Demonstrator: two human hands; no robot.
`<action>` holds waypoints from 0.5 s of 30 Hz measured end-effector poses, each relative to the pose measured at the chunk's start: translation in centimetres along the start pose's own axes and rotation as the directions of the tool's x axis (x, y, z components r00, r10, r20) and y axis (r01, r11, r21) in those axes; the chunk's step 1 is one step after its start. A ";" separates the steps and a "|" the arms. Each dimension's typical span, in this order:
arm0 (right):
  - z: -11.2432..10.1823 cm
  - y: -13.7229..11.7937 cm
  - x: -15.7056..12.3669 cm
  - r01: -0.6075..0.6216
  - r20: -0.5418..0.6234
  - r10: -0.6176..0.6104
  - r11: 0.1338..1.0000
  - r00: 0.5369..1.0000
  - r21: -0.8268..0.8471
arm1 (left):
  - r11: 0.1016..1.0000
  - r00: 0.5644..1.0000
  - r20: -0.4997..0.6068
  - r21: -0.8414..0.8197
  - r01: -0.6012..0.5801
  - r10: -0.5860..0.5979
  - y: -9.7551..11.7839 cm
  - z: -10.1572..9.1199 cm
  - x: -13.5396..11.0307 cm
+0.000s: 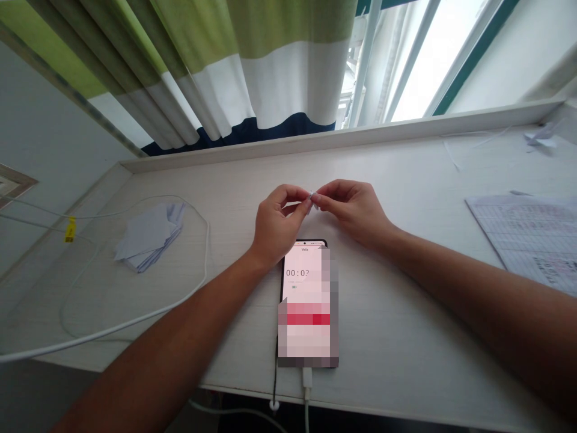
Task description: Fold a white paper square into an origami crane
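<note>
My left hand (277,224) and my right hand (351,209) meet above the middle of the white table (396,337). Both pinch a tiny white piece of paper (312,196) between thumb and fingertips; most of it is hidden by the fingers. Just below the hands a phone (308,300) lies flat on the table with its screen lit, showing a timer. A white cable (307,385) is plugged into the phone's near end.
A stack of small white paper sheets (151,236) lies at the left, ringed by a loop of white cable (135,319). A printed sheet (532,237) lies at the right. Paper scraps (538,139) sit far right by the window ledge. Striped curtains (234,72) hang behind.
</note>
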State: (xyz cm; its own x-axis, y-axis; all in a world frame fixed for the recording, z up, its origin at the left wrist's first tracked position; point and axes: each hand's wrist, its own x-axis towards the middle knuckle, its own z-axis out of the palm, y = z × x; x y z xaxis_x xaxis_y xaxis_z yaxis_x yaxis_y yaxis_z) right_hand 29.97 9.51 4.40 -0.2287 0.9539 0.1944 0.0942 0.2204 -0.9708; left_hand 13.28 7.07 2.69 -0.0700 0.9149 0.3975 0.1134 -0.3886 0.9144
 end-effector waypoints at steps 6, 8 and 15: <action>0.3 -0.4 -0.3 0.016 0.000 -0.016 1.000 1.000 -0.002 | 0.999 0.999 -0.011 -0.004 0.041 -0.041 0.2 0.0 0.0; 0.4 -0.4 -0.5 0.025 0.008 -0.025 1.000 1.000 0.016 | 0.996 0.997 -0.019 -0.051 0.067 -0.068 0.0 -0.1 0.2; 0.8 0.2 -0.5 0.063 -0.030 -0.059 0.990 0.998 0.124 | 0.974 0.990 -0.061 -0.194 0.116 -0.129 -0.5 -0.6 0.6</action>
State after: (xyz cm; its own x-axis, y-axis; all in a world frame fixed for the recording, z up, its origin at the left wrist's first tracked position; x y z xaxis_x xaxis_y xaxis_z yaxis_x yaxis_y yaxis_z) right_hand 29.29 8.88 3.99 -0.2047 0.9448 0.2558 -0.0416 0.2527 -0.9667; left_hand 12.63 7.75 2.50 -0.1441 0.9492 0.2797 -0.0895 -0.2940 0.9516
